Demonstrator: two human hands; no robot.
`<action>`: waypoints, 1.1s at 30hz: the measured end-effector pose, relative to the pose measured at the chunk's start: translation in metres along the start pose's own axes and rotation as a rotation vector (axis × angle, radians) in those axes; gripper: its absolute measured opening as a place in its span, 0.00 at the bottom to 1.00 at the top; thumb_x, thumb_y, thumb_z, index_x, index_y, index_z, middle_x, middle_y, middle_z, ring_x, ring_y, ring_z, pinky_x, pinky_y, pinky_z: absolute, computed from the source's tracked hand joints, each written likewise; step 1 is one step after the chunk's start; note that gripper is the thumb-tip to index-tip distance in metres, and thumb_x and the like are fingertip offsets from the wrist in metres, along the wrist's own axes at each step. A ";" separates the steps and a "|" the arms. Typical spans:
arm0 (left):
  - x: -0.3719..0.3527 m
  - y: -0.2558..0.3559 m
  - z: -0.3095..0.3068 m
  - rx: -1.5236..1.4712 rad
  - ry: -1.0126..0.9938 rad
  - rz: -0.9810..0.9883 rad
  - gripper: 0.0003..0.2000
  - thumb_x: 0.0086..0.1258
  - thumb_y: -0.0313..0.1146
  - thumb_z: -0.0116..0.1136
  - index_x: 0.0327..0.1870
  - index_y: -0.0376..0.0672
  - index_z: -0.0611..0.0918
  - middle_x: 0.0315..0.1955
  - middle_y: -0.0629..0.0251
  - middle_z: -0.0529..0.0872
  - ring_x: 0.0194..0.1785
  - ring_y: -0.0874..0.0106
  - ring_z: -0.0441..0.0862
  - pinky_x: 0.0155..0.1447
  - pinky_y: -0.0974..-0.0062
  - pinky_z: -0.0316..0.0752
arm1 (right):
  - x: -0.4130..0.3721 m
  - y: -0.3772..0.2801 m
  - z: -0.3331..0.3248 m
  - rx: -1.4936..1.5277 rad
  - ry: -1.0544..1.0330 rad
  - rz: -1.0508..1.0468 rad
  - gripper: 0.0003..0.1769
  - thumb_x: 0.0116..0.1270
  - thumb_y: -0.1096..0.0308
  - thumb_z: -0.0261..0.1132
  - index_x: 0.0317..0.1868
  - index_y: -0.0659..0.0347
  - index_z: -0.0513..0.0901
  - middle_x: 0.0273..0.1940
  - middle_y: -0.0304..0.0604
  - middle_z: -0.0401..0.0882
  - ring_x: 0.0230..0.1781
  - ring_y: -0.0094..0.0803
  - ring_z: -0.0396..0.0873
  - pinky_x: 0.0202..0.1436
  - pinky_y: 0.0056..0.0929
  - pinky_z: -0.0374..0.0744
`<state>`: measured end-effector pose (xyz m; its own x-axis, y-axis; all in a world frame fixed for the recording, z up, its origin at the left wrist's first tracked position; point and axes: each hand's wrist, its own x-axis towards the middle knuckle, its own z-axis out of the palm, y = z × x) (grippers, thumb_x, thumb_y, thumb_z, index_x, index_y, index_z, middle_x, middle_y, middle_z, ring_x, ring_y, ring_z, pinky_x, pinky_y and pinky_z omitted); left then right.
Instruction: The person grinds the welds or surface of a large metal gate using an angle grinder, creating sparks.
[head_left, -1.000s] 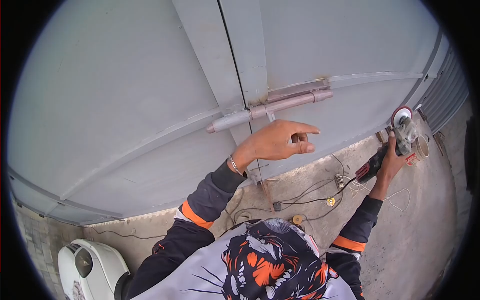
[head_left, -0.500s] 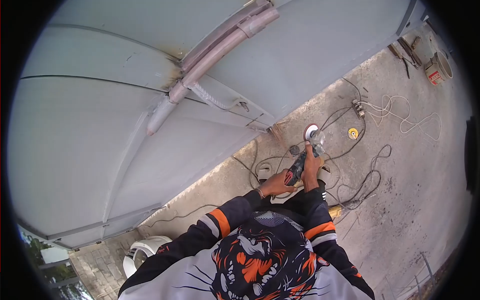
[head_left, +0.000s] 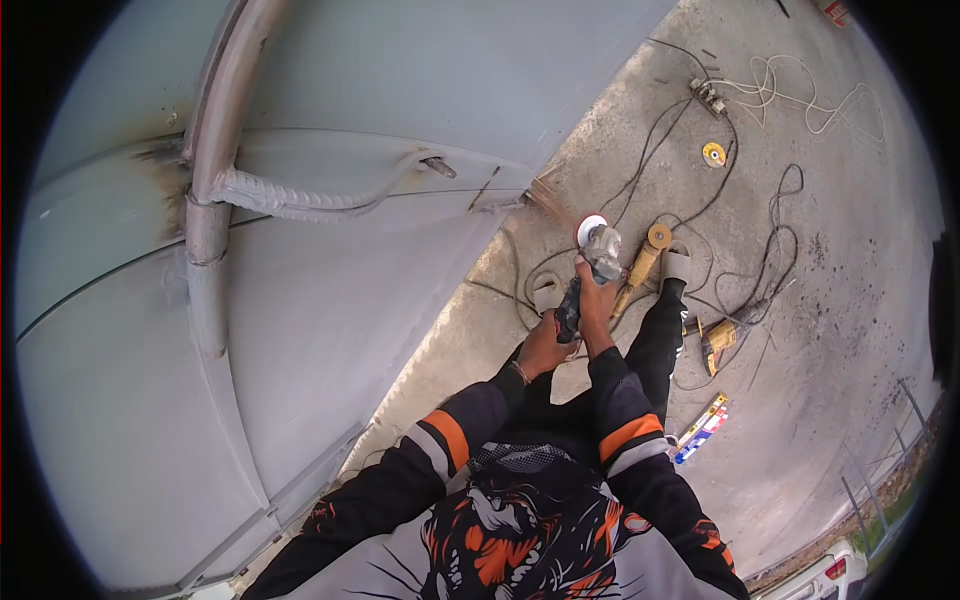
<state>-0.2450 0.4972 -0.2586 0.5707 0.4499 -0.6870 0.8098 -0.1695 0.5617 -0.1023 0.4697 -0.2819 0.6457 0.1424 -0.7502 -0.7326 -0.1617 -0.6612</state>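
I hold an angle grinder [head_left: 603,254] in front of my legs, its head with a pale, red-rimmed disc [head_left: 590,230] pointing away from me. My left hand [head_left: 545,346] is closed round the rear of its dark body. Farther forward, my right hand [head_left: 597,302] grips the body just behind the grey head. The disc is apart from the grey metal gate [head_left: 400,290] on the left. A second, yellow angle grinder [head_left: 640,268] lies on the ground just right of my right hand.
A pipe bolt [head_left: 215,150] with a ribbed bar handle [head_left: 300,197] crosses the gate. Cables [head_left: 770,265] run over the concrete around my feet. A yellow power tool [head_left: 722,338], a loose yellow disc [head_left: 714,154] and a socket block [head_left: 708,97] lie to the right.
My view has turned, and the gate's bolt looks larger and farther left. The yellow grinder and the power tool show more fully. Both hands keep their hold on the grinder.
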 end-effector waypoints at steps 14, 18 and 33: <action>0.007 0.001 0.005 -0.009 0.156 0.206 0.35 0.61 0.33 0.77 0.67 0.37 0.72 0.45 0.48 0.85 0.51 0.48 0.87 0.54 0.55 0.81 | 0.025 0.010 -0.024 0.282 -0.189 0.155 0.22 0.70 0.55 0.75 0.53 0.61 0.79 0.37 0.47 0.86 0.33 0.38 0.89 0.35 0.36 0.88; 0.033 -0.025 -0.005 -0.077 -0.057 0.231 0.38 0.67 0.40 0.77 0.73 0.35 0.68 0.53 0.40 0.84 0.58 0.45 0.86 0.59 0.55 0.80 | 0.034 0.015 -0.011 0.257 -0.143 0.103 0.24 0.69 0.56 0.76 0.56 0.63 0.81 0.37 0.47 0.87 0.34 0.36 0.89 0.34 0.36 0.88; 0.028 -0.098 -0.108 -0.078 -0.151 0.410 0.52 0.62 0.30 0.80 0.83 0.35 0.55 0.72 0.39 0.75 0.75 0.47 0.77 0.74 0.58 0.74 | -0.044 0.085 0.111 0.051 0.042 -0.159 0.19 0.63 0.58 0.78 0.44 0.67 0.88 0.34 0.38 0.87 0.31 0.25 0.82 0.39 0.32 0.80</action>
<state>-0.3233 0.6208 -0.2829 0.8609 0.2251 -0.4563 0.5027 -0.2379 0.8311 -0.2171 0.5579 -0.3048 0.7618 0.1215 -0.6363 -0.6299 -0.0904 -0.7714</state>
